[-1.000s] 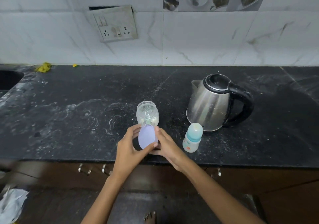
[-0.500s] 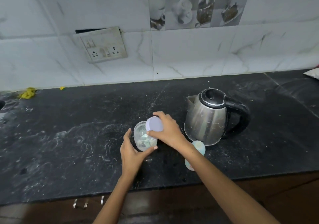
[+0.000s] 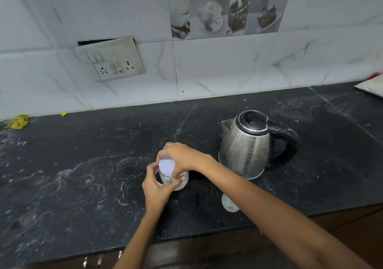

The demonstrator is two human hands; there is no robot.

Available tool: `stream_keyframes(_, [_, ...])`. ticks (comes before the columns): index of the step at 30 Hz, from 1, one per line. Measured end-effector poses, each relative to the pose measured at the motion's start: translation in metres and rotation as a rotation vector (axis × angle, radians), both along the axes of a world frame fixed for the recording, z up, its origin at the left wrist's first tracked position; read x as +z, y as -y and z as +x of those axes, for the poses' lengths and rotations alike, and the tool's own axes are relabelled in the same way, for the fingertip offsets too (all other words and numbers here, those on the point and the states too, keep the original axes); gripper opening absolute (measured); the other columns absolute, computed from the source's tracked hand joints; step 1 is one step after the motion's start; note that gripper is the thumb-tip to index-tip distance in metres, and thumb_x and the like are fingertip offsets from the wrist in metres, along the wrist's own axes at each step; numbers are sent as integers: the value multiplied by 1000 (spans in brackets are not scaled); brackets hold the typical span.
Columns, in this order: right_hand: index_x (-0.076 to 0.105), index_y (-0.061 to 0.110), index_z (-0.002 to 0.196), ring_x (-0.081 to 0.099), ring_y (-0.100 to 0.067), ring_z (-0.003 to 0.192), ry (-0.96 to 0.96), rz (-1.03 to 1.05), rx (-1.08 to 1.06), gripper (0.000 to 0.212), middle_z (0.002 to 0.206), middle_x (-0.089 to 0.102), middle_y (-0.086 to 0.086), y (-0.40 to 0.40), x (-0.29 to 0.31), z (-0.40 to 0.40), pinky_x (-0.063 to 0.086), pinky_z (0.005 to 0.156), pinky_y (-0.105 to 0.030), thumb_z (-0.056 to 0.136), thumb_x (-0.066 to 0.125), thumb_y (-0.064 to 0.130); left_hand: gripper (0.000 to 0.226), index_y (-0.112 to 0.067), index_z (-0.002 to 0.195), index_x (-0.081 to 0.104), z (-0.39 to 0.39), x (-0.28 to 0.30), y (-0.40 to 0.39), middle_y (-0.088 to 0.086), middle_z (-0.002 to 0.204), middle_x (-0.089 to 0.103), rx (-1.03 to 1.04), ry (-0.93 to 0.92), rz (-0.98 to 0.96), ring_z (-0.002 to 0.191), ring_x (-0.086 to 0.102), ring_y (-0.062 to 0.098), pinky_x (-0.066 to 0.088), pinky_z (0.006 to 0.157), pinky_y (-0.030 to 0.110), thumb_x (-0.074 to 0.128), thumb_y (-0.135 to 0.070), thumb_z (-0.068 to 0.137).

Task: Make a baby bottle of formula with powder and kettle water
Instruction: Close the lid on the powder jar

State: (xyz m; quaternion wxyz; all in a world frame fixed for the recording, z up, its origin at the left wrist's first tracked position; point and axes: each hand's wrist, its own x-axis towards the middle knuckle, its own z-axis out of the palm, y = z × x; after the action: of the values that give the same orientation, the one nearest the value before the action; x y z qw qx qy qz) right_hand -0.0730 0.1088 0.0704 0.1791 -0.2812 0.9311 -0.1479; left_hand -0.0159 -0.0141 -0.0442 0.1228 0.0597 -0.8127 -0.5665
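A small clear glass jar (image 3: 182,182) with white powder stands on the black counter (image 3: 83,165). My left hand (image 3: 155,187) grips the jar's side. My right hand (image 3: 182,156) holds the pale lilac lid (image 3: 167,166) down on the jar's mouth. A steel kettle (image 3: 246,146) with a black lid and handle stands just right of the jar. The baby bottle (image 3: 229,204) stands near the counter's front edge, mostly hidden under my right forearm.
The wall behind is white tile with a switch and socket plate (image 3: 113,61). A yellow scrap (image 3: 18,121) lies at the counter's far left. A white packet (image 3: 373,86) pokes in at the right edge. Powder smears mark the counter's left part.
My right hand carried the lid from in front of the jar up onto its mouth. My left hand closed around the jar. The camera tilted upward.
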Motion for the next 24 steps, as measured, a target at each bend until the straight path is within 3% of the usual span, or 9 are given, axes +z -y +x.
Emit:
stream_keyframes(5, [62, 26, 122, 52, -25, 111, -6, 95, 125, 70, 123, 51, -4, 3, 5, -7, 51, 84, -41, 61, 83, 1, 79, -36, 108, 49, -1, -3, 3, -15, 104, 64, -7, 8, -10, 101, 59, -4, 46, 77, 15, 88, -54, 42])
stream_keyframes(8, [61, 18, 121, 58, -27, 99, -193, 154, 51, 57, 113, 57, -10, 10, 0, -2, 43, 68, -34, 70, 82, 31, 81, -34, 112, 50, -2, -3, 4, -15, 105, 65, -11, 12, -5, 100, 60, -4, 48, 78, 17, 88, -52, 43])
stream_keyframes(11, [62, 7, 100, 62, -29, 89, -291, 264, -145, 66, 101, 66, -12, 20, -5, 0, 39, 64, -33, 78, 59, 69, 80, -33, 111, 51, -3, -4, 5, -15, 102, 65, -20, 10, -19, 94, 62, -2, 50, 75, 19, 88, -53, 43])
stream_keyframes(15, [51, 9, 65, 61, -27, 73, -288, 324, -197, 74, 78, 62, -7, 8, 4, -6, 39, 60, -31, 78, 43, 82, 76, -36, 109, 51, -5, -5, 6, -17, 106, 65, -35, 3, -11, 101, 59, -7, 49, 79, 16, 92, -47, 45])
stream_keyframes(16, [53, 9, 70, 61, -28, 78, -254, 304, -166, 69, 85, 63, -8, 3, 6, -7, 40, 62, -32, 76, 52, 78, 76, -38, 108, 51, -5, -6, 7, -17, 106, 65, -36, 2, -12, 100, 59, -8, 48, 79, 14, 92, -47, 44])
stream_keyframes(18, [58, 13, 112, 58, -30, 107, -105, 264, 1, 60, 120, 59, -11, -5, 5, -9, 45, 77, -36, 72, 75, 54, 75, -42, 105, 50, -6, -6, 7, -18, 104, 65, -34, -1, -21, 100, 58, -9, 46, 76, 9, 91, -47, 42])
stream_keyframes(20, [45, 25, 138, 51, -29, 120, -26, 240, 142, 79, 134, 49, -11, -7, 2, -5, 46, 86, -39, 69, 82, 32, 75, -43, 103, 49, -5, -6, 8, -19, 103, 64, -38, -5, -22, 100, 58, -10, 46, 75, 6, 91, -47, 42])
stream_keyframes(22, [55, 18, 125, 60, -30, 103, -161, 223, 84, 65, 115, 59, -11, 0, -3, -4, 45, 72, -35, 71, 80, 42, 76, -40, 104, 49, -5, -5, 8, -17, 103, 65, -34, 0, -23, 99, 59, -8, 47, 75, 11, 92, -49, 42])
stream_keyframes(24, [58, 8, 85, 61, -29, 81, -275, 231, -26, 62, 90, 64, -9, 7, -6, -5, 40, 63, -33, 73, 66, 68, 77, -38, 105, 49, -4, -5, 8, -15, 101, 66, -35, 6, -19, 96, 61, -5, 49, 72, 14, 91, -52, 42])
